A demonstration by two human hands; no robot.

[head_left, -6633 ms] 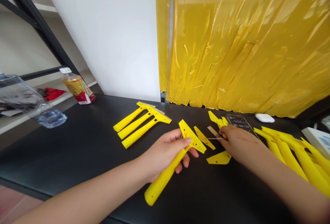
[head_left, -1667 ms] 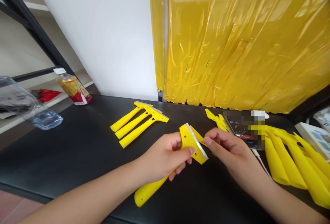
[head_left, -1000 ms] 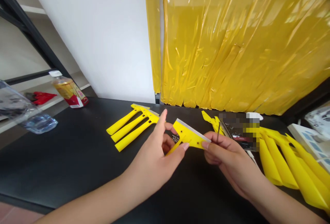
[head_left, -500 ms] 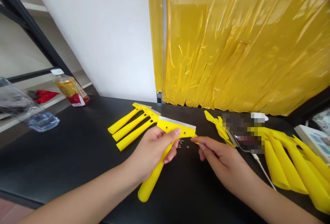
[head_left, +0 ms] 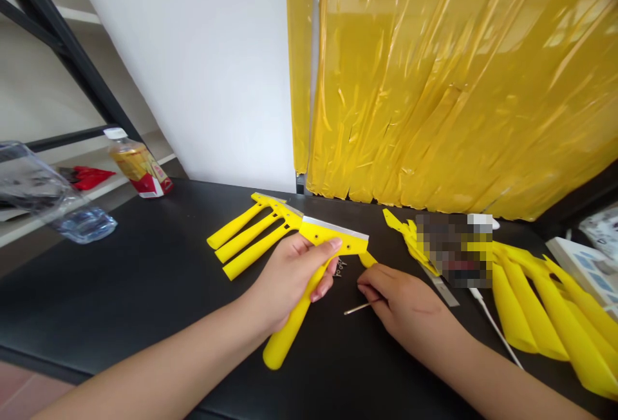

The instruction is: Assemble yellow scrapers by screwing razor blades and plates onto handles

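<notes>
My left hand (head_left: 302,272) is closed round the yellow handle of a scraper (head_left: 284,336), the thumb pressed on its head. A straight metal blade edges that head, and two small holes show in it. My right hand (head_left: 403,301) is closed low over the table, its fingers round a thin metal rod (head_left: 357,309) that points left; the rod's other end is hidden in the hand. Just beyond these fingers a yellow piece (head_left: 367,259) shows, partly covered. Small metal screws (head_left: 340,268) lie between my hands.
Several yellow scrapers (head_left: 253,256) lie side by side at the left. More yellow handles (head_left: 545,304) are piled right, near a blurred-out object (head_left: 454,249), a white cable (head_left: 495,330) and a flat metal strip (head_left: 445,291). A drink bottle (head_left: 140,165) and a clear bottle (head_left: 91,223) stand far left.
My right hand has turned over and drawn slightly nearer, and a thin metal rod now shows in its fingers. My left hand keeps its hold on the scraper.
</notes>
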